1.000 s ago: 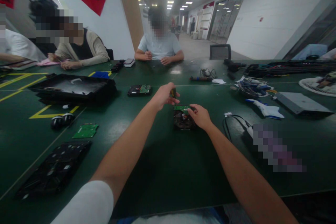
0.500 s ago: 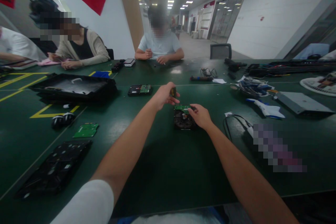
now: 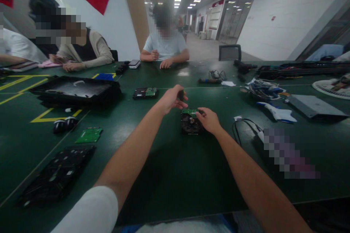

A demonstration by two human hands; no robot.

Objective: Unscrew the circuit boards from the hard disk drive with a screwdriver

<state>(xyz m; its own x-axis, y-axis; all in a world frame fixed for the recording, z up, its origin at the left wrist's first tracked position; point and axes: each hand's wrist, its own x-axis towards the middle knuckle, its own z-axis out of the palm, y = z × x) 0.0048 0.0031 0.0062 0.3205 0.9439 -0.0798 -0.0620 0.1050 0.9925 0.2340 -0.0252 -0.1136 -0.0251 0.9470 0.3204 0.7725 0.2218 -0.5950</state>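
At the near left of the green table (image 3: 169, 174) lies a flat black panel (image 3: 56, 176). A little farther are a small green circuit board (image 3: 89, 135) and a dark round object (image 3: 62, 125) beside yellow floor-style markings. Farther left stands a stack of black trays (image 3: 76, 91), and behind it a seated person rests their hands on the table edge. A second hard drive (image 3: 145, 93) lies far of the centre, and another person sits at the far side.

In the centre, the left hand (image 3: 171, 100) is raised just above the table; its fingers are closed together around a small dark tool (image 3: 180, 95), whose tip I cannot see clearly. Just right and nearer lies the open hard drive (image 3: 190, 122), flat on the table, with a green board part at its far edge. The right hand (image 3: 209, 121) rests on the drive's right side, fingers bent and pressing on it.

To the right are a black cable (image 3: 242, 129), a white and blue object (image 3: 276, 113) and a grey flat box (image 3: 313, 107).
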